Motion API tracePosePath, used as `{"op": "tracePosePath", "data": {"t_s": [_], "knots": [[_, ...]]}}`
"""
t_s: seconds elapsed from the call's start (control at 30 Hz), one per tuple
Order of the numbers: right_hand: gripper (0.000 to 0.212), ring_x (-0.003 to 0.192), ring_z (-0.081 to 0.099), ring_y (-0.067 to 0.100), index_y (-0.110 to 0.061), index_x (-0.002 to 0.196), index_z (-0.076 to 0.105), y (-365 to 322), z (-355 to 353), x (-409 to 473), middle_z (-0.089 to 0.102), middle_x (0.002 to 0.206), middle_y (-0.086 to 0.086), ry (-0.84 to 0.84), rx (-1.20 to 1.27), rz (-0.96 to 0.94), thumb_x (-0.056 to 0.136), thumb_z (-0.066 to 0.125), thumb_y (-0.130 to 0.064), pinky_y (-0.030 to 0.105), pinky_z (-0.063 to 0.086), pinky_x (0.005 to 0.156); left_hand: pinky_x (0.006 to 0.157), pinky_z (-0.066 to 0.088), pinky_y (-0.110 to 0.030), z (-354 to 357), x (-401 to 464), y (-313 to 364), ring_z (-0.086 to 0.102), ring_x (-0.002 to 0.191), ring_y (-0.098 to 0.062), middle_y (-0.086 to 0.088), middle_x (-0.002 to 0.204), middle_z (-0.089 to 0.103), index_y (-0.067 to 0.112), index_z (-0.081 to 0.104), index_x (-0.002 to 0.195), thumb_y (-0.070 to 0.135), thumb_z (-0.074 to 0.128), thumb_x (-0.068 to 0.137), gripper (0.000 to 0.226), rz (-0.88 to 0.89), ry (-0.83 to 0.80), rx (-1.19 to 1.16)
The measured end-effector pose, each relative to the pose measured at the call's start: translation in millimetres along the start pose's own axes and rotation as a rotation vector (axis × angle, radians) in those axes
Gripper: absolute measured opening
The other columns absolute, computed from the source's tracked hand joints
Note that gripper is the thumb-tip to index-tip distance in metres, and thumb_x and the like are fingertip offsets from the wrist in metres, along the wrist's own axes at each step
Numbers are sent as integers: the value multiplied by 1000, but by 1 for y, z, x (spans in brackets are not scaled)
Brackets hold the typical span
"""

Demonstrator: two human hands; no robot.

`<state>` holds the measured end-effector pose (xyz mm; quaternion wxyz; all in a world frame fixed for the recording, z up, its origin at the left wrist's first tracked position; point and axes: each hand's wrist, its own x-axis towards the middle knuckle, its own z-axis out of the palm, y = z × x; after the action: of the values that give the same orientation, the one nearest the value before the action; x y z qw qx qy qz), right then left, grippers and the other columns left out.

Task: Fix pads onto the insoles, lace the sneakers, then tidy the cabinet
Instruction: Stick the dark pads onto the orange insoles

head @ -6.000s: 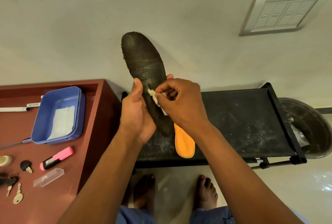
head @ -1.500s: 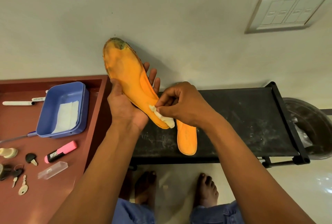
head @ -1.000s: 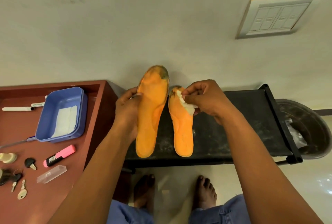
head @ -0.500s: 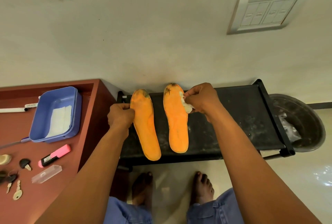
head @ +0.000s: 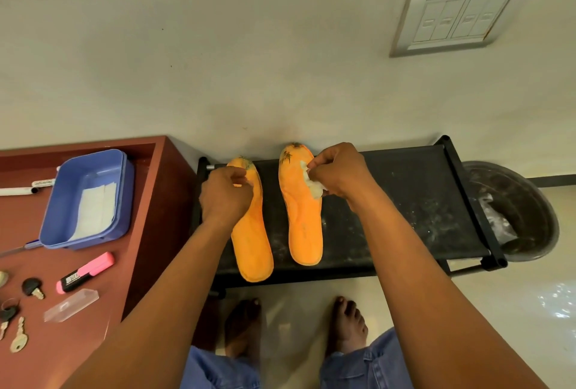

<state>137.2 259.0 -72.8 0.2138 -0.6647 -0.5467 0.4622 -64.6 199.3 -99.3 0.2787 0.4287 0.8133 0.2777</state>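
- Fingers of the right hand (head: 338,175) are curled and pinch a small white pad (head: 312,183) against the forefoot of the right-hand insole (head: 304,223); the pad touches the orange surface near that insole's inner edge.
- Left hand (head: 225,197) sits over the toe end of the left-hand insole (head: 253,242), fingers bent in towards the thumb. It seems to pinch the insole's edge, though the fingertips are partly hidden behind the knuckles, so the exact grip is hard to tell.
- Both insoles lie orange side up, side by side and apart, toes towards the wall, on the black rack (head: 405,201). The left one overhangs the rack's near edge a little.
- Step in hand, as I judge it: the first part of the task, fixing a pad onto an insole. Lacing and tidying are not begun; no sneakers show in this view.
- Next move likely calls for settling the pad flat where it belongs on the forefoot, then pressing it down along its whole length so no corner lifts, with the insole kept from sliding on the rack.
- Further out, a blue tray (head: 67,201) holding white sheets (head: 93,208), perhaps more pads, stands on the red-brown cabinet top (head: 131,264) to the left.
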Motion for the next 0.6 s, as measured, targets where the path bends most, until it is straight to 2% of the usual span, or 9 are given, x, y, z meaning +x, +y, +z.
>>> {"op": "tracePosePath", "data": {"t_s": [0.1, 0.17, 0.27, 0.53, 0.6], "knots": [[12, 75, 75, 25, -18, 84, 75, -1, -1, 1, 72, 92, 5, 34, 34, -15, 86, 75, -6, 44, 66, 75, 91, 60, -45, 24, -8, 8, 71, 100, -23, 1, 103, 74, 24, 70, 120, 32, 76, 89, 33, -11, -193, -53], [10, 74, 75, 24, -18, 85, 75, -2, -2, 1, 72, 92, 5, 61, 56, -20, 87, 75, -8, 44, 66, 74, 88, 60, -42, 37, -15, 11, 71, 100, -25, 1, 105, 74, 24, 66, 121, 38, 76, 89, 36, 36, -265, 60], [10, 73, 74, 22, -18, 85, 75, -1, -3, 2, 72, 92, 4, 70, 55, -27, 88, 74, -9, 44, 66, 75, 80, 53, -33, 50, -21, 14, 68, 100, -24, 3, 106, 72, 24, 61, 120, 40, 76, 90, 38, 119, -227, 259], [8, 79, 75, 25, -17, 87, 75, 0, -4, 5, 72, 96, 7, 54, 60, -14, 88, 76, -9, 45, 65, 75, 73, 56, -40, 68, -30, 17, 70, 89, -33, -8, 101, 70, 16, 47, 121, 30, 80, 84, 51, 197, -121, 362], [11, 77, 75, 25, -19, 85, 74, 0, -4, 6, 72, 95, 8, 49, 56, -11, 87, 76, -8, 45, 66, 74, 75, 58, -42, 71, -33, 15, 71, 90, -34, -9, 103, 70, 14, 44, 123, 29, 81, 84, 56, 204, -106, 361]]}}
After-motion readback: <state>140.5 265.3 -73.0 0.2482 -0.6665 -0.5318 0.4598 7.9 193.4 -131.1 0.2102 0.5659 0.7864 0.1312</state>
